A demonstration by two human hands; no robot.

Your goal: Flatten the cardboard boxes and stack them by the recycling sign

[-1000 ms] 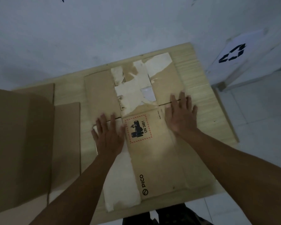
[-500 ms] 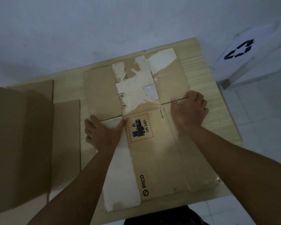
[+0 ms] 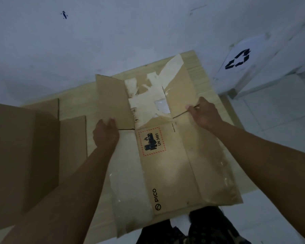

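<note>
A flattened brown cardboard box [image 3: 167, 166] with a "PICO" print and an orange-framed "UN 3481" label lies on the light wooden table [image 3: 199, 71]. My left hand [image 3: 105, 133] grips its left edge by the slit between flap and panel. My right hand [image 3: 203, 114] grips the right edge at the matching slit. The far flaps are lifted off the table, the left one tilted upward. A white sheet with the black recycling sign [image 3: 238, 59] leans at the right, beyond the table.
A second brown cardboard box [image 3: 23, 155] with open flaps takes up the table's left side. A white wall runs behind the table. White floor tiles lie to the right. My dark trousers show below the table's near edge.
My flat, pressing hands slid outward to the box's side edges and curled round them. The box's far half has risen off the table and shifted toward me.
</note>
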